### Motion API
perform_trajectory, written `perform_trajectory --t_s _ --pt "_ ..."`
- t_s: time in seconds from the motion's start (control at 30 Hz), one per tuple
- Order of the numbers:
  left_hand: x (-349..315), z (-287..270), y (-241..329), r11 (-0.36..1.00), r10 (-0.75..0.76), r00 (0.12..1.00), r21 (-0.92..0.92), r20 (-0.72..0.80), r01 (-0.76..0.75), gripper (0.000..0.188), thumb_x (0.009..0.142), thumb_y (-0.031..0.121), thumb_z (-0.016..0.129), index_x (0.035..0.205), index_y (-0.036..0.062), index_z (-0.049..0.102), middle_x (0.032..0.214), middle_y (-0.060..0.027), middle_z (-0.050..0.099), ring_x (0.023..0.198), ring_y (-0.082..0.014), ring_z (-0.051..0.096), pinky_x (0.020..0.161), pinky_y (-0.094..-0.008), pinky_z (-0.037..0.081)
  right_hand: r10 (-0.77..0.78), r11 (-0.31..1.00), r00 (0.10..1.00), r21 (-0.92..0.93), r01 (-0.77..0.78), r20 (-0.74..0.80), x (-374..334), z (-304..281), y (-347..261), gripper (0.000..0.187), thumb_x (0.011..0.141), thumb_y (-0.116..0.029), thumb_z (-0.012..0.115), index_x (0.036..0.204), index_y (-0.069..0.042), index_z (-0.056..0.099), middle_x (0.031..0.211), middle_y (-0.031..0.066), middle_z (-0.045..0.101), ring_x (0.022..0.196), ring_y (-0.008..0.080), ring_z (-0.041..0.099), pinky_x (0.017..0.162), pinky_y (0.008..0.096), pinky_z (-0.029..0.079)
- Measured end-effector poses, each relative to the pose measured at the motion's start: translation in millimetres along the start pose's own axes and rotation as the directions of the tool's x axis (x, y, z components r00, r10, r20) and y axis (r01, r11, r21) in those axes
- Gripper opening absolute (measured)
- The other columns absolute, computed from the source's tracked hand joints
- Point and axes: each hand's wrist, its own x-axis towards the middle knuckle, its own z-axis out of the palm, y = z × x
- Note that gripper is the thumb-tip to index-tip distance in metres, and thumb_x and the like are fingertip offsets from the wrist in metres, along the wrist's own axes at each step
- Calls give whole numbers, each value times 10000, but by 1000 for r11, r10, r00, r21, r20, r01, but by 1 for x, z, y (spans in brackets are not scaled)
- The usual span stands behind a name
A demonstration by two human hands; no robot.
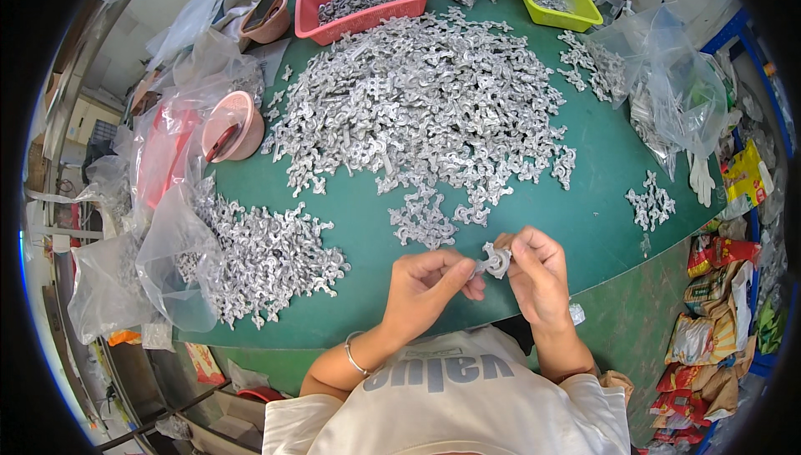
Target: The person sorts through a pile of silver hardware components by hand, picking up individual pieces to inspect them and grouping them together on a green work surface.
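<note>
Near the front edge of the green table, a small silver cast metal part [496, 261] is held between my two hands. Thumb and fingers of my left hand [430, 285] pinch its left end. On its other side, my right hand [536, 271] grips it near the ring-like curve. Just beyond my left hand lies a small cluster of similar metal parts [422, 217]. A much larger heap of metal parts [417, 100] spreads over the middle of the table, and another pile [275, 259] lies to the left.
A red tray [365, 25] of metal pieces and a yellow-green tray [567, 8] stand at the back. Left, a pink bucket [244, 133] holds a red-handled tool beside plastic bags [179, 263]. A clear bag [680, 79] and a few loose parts [650, 202] lie right.
</note>
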Motion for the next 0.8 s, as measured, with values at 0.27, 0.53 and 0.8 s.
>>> perform_trajectory --t_s 0.27,0.53,0.8 --pt "-4 2 2 999 25 994 -26 105 -22 102 831 7 537 850 -71 601 793 -126 617 710 -177 621 627 -258 503 -20 998 997 66 16 70 -1 -7 -1 156 872 -122 509 766 -8 518 784 94 581 707 118 523 651 252 403" --pt "-6 4 2 998 55 981 18 188 -59 105 778 -8 603 866 -65 608 838 -129 624 733 -176 636 660 -251 505 -30 996 997 89 23 72 -3 -5 -3 157 877 -113 495 764 -6 513 767 96 573 680 118 520 615 244 407" --pt "-6 5 1 971 114 966 180 234 -158 125 722 16 668 828 -35 625 810 -97 642 716 -142 637 634 -225 493 -44 998 998 -36 43 -40 -6 10 -8 240 866 -145 494 658 -40 438 579 79 482 585 169 405 549 296 339"
